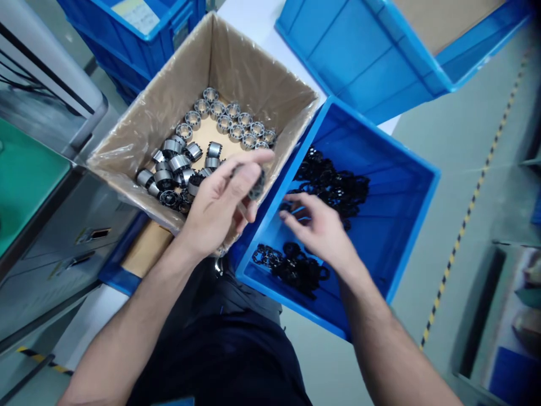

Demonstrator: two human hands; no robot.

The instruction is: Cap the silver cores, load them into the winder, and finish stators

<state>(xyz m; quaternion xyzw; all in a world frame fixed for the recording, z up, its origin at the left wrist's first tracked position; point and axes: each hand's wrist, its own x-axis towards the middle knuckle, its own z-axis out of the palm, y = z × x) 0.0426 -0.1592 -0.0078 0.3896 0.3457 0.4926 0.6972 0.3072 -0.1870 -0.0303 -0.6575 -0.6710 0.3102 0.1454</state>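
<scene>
My left hand (222, 197) is closed round a dark-faced metal ring (257, 185), held over the right side of a plastic-lined cardboard box (249, 62). Slightly blurred, the ring is partly hidden by my fingers. Inside the box, several similar metal rings (224, 123) stand in rows at the back, and others (172, 163) lie in a loose heap nearer me. My right hand (316, 228) is in a blue bin (380, 225), thumb and fingers pinching a small black plastic piece (286, 207). Black plastic rings (333, 180) are piled at the bin's far side, with more (298, 270) in the near corner.
A larger blue crate (355, 51) with cardboard in it stands behind the bin. More blue crates (127, 51) are stacked beyond the box. At left are a green-topped bench (25, 180) and a grey drawer cabinet (84, 237). Striped tape (460, 220) crosses the floor at right.
</scene>
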